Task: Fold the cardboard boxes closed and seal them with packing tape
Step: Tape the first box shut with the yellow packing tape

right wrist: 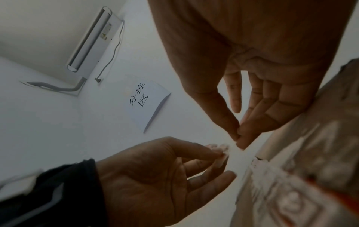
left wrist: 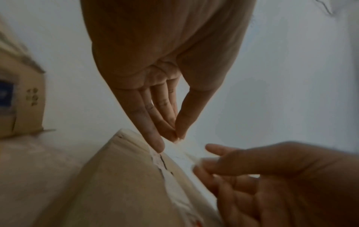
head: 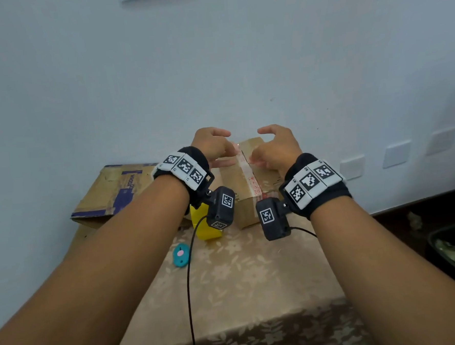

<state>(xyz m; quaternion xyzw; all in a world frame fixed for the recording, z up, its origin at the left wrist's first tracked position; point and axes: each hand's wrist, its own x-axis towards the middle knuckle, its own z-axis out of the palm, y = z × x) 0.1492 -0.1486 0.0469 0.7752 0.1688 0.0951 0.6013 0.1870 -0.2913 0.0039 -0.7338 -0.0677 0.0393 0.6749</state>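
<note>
Covering most of the lower head view, a desk under a floral cloth is being shown against a pale wall. At its far left, a flattened carton with blue print is lying by the wall. Just right of it, the box is standing near the desk's far edge, its flaps folded shut and a strip of tape with red print running along the top seam.

Both hands are being held over the far end of that seam. The left hand is being kept with fingers loosely extended; in the left wrist view the thumb and fingertips are meeting just above the tape end, and whether a bit of tape is being pinched there cannot be told. The right hand is being held with fingers loosely curled beside the tape, thumb and forefinger close together; nothing can be seen gripped in it.

In front of the box, partly hidden by the left wrist camera, a yellow object is standing, and nearer still a small teal item is lying on the cloth.
</note>
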